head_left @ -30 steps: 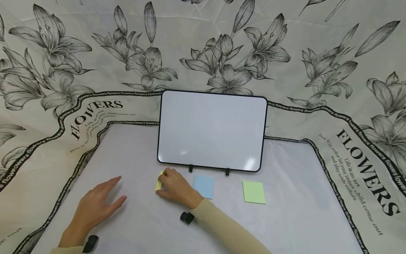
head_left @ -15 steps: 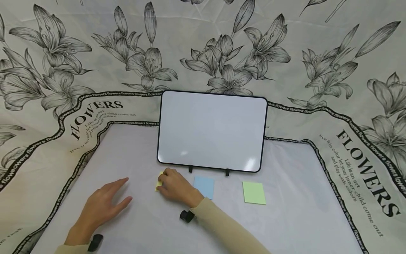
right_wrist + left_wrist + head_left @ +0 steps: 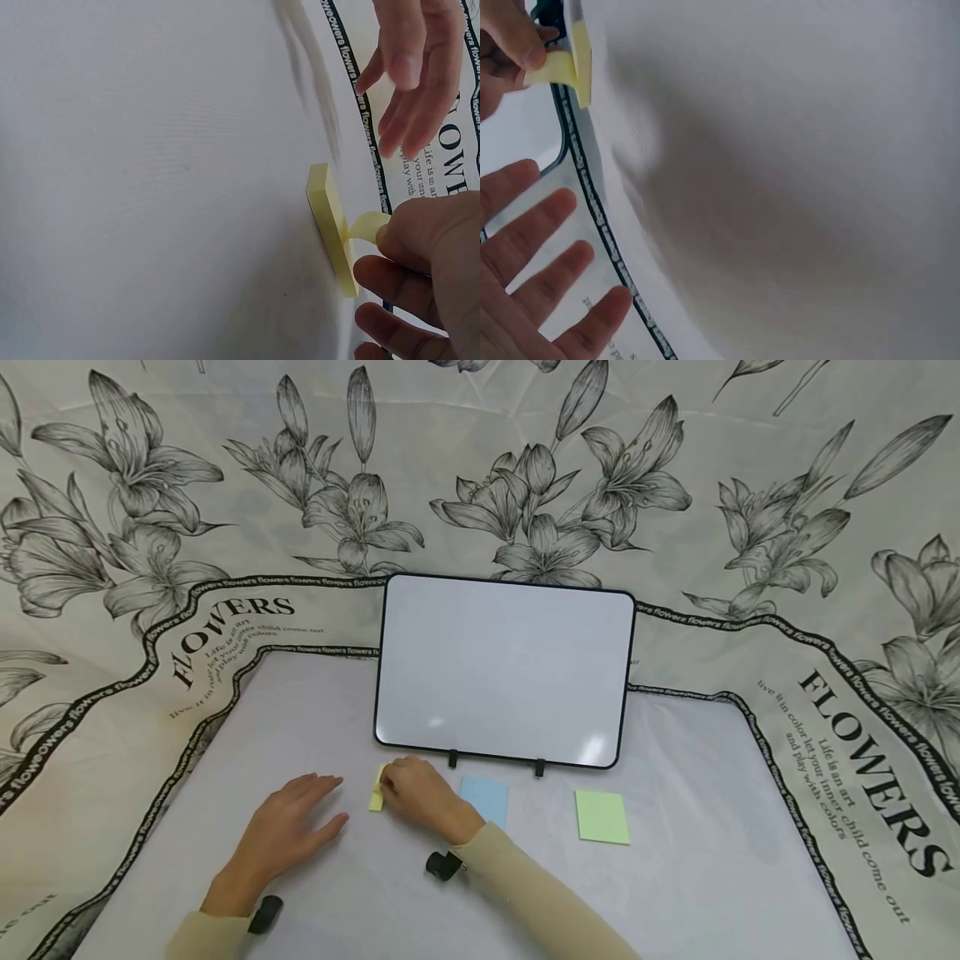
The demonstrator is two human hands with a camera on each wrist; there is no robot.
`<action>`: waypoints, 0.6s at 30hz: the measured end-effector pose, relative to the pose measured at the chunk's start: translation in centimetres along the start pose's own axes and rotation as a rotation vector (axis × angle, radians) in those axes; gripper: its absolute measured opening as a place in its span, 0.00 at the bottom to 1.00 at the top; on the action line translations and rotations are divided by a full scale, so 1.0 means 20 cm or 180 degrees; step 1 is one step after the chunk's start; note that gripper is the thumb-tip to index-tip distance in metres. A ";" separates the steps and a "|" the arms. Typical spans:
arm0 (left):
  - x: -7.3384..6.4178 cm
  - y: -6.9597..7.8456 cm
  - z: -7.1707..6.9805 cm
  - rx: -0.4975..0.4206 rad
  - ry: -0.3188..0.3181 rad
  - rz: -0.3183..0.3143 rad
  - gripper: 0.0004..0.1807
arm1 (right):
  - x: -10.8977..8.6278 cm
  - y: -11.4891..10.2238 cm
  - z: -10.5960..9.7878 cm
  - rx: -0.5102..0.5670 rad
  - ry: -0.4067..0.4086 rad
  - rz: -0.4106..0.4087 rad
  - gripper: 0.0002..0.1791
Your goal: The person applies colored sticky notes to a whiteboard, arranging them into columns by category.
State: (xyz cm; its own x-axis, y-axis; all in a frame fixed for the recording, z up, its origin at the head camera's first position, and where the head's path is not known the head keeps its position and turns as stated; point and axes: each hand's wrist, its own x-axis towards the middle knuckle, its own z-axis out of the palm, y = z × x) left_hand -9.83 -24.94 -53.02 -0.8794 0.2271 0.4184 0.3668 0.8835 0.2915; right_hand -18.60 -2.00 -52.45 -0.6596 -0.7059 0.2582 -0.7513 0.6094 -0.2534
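Yellow sticky pad (image 3: pixel 332 232) on the table (image 3: pixel 675 877), off the board's lower left corner: one edge of its top sheet (image 3: pixel 366 226) is up and curled, rest seems stuck down. Change over the last second: left hand came in toward the pad, right hand barely moved. Reads as a peel in progress with the second hand coming closer; sheet not free yet, I'd say.

Hands, nearest first. Left hand (image 3: pixel 277 831): wide, fingers spread, thumb well off the index, holding nothing, gap to the pad, black wrist unit (image 3: pixel 266 914) behind it. Right hand (image 3: pixel 423 797): thumb and finger pinch the lifted sheet edge; other fingers bent under, can't tell if they brush the pad.

Further out: green note stack (image 3: pixel 602 817) lies to the right, untouched. Blue note (image 3: pixel 483 799) sits just beyond the right wrist, partly covered by it. Behind those, whiteboard (image 3: pixel 502 668) stands leaning back on two black feet, surface unmarked. Farthest: floral cloth (image 3: pixel 465 410) as backdrop.
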 end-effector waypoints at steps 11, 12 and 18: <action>0.09 0.12 0.11 -0.0051 -0.0220 -0.0251 0.21 | 0.01 0.02 -0.05 0.0385 -0.0178 0.0298 0.06; 0.09 0.13 0.12 -0.0065 -0.0228 -0.0264 0.20 | 0.01 0.03 -0.05 0.0418 -0.0191 0.0326 0.06; 0.11 0.16 0.17 -0.0110 -0.0361 -0.0432 0.20 | 0.01 0.03 -0.07 0.0573 -0.0223 0.0398 0.06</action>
State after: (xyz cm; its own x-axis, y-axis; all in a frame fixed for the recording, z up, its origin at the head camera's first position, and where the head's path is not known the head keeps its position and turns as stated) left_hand -11.62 -20.19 -54.04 -0.9494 0.1532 0.2741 0.2509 0.8950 0.3688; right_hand -19.09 -1.30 -51.32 -0.7397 -0.6559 0.1506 -0.6436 0.6240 -0.4433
